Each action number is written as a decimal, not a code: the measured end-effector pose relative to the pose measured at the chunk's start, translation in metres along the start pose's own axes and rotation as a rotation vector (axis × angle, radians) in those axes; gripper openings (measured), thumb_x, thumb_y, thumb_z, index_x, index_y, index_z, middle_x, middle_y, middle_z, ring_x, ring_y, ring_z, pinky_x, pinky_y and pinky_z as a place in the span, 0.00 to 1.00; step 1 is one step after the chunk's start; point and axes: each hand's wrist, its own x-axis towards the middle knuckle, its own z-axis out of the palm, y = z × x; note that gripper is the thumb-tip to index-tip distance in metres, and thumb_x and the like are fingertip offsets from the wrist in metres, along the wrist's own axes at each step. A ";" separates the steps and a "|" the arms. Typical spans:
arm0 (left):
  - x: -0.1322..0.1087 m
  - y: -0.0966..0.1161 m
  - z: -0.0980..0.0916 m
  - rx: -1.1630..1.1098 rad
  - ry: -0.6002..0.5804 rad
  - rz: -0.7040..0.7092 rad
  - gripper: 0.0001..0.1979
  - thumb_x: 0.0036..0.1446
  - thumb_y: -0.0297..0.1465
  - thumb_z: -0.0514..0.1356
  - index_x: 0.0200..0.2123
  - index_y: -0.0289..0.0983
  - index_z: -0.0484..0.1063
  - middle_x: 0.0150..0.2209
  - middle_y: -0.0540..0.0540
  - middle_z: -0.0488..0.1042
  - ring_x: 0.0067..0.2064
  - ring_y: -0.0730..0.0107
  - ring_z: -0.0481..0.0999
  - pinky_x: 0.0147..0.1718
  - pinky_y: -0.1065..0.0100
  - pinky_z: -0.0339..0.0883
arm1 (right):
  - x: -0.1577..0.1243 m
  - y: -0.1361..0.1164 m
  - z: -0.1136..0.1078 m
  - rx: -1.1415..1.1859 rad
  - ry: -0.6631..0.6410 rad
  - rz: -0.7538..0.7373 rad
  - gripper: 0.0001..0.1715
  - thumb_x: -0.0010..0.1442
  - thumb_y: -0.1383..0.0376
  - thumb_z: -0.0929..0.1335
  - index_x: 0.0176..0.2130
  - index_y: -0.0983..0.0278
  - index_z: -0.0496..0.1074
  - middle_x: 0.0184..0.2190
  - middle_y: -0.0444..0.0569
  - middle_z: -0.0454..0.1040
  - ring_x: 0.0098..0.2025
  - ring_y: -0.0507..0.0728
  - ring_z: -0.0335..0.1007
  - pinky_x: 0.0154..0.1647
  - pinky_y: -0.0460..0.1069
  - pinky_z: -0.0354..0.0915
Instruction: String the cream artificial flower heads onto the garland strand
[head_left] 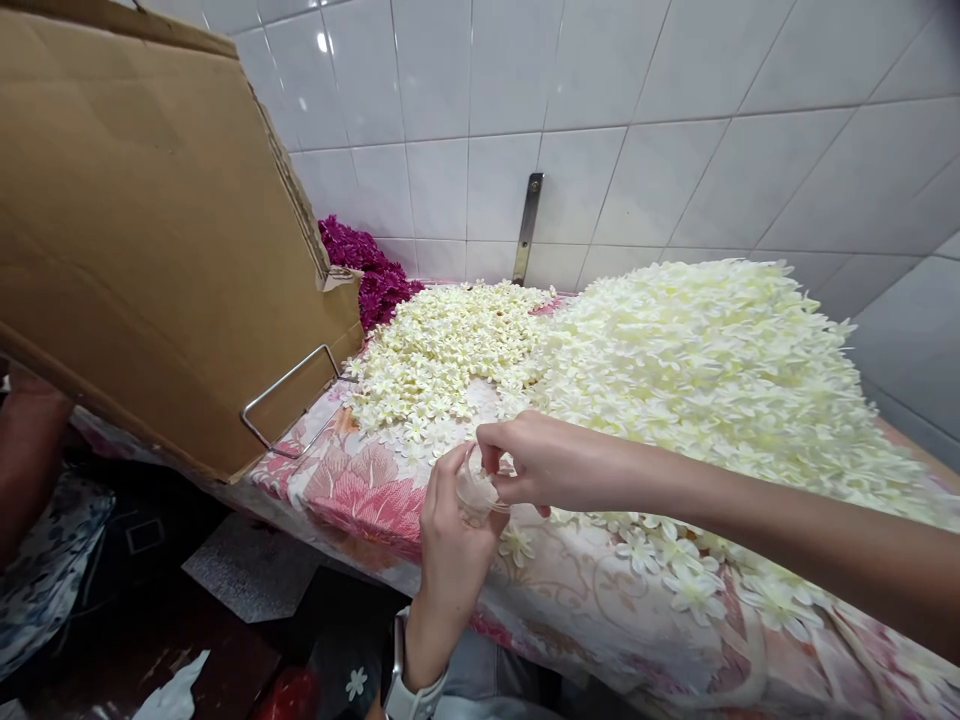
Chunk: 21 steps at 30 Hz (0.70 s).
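Observation:
My left hand [456, 530] is wrapped round a small clear container [474, 500] with whitish contents, near the table's front edge. Reaching in from the right, my right hand [529, 468] has its fingertips pinched inside the container's mouth. What those fingers grip is hidden. Just behind both hands lies a pile of small cream flowers [457, 340]. A larger heap of white flowers [690, 370] spreads beneath and beyond my right forearm. One loose flower [516, 543] rests beside the container.
A tall cardboard box [165, 220] stands at the left, with a bent metal wire stand [289, 400] by it. Purple flowers [367, 265] are heaped behind. A floral cloth [360, 490] covers the table against a tiled wall [600, 90]. Another person's arm [30, 440] shows at far left.

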 end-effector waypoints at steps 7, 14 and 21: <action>0.001 0.000 -0.001 -0.080 -0.011 -0.112 0.24 0.43 0.26 0.64 0.47 0.40 0.66 0.42 0.45 0.74 0.43 0.61 0.75 0.41 0.63 0.68 | 0.003 -0.010 0.001 -0.205 0.049 -0.015 0.10 0.49 0.72 0.66 0.36 0.67 0.70 0.28 0.48 0.70 0.27 0.50 0.62 0.22 0.42 0.51; 0.003 0.006 -0.003 -0.169 -0.072 -0.239 0.25 0.42 0.28 0.65 0.46 0.40 0.66 0.42 0.44 0.74 0.42 0.60 0.75 0.40 0.63 0.68 | 0.007 -0.006 0.011 -0.342 0.107 -0.085 0.07 0.48 0.75 0.66 0.22 0.67 0.70 0.16 0.43 0.62 0.18 0.47 0.49 0.21 0.45 0.43; 0.007 0.008 -0.006 -0.184 -0.098 -0.280 0.26 0.40 0.25 0.65 0.46 0.39 0.66 0.42 0.44 0.74 0.42 0.60 0.75 0.40 0.63 0.68 | 0.014 -0.002 0.019 -0.332 0.235 -0.158 0.10 0.48 0.78 0.65 0.25 0.67 0.73 0.20 0.44 0.68 0.21 0.47 0.53 0.23 0.45 0.44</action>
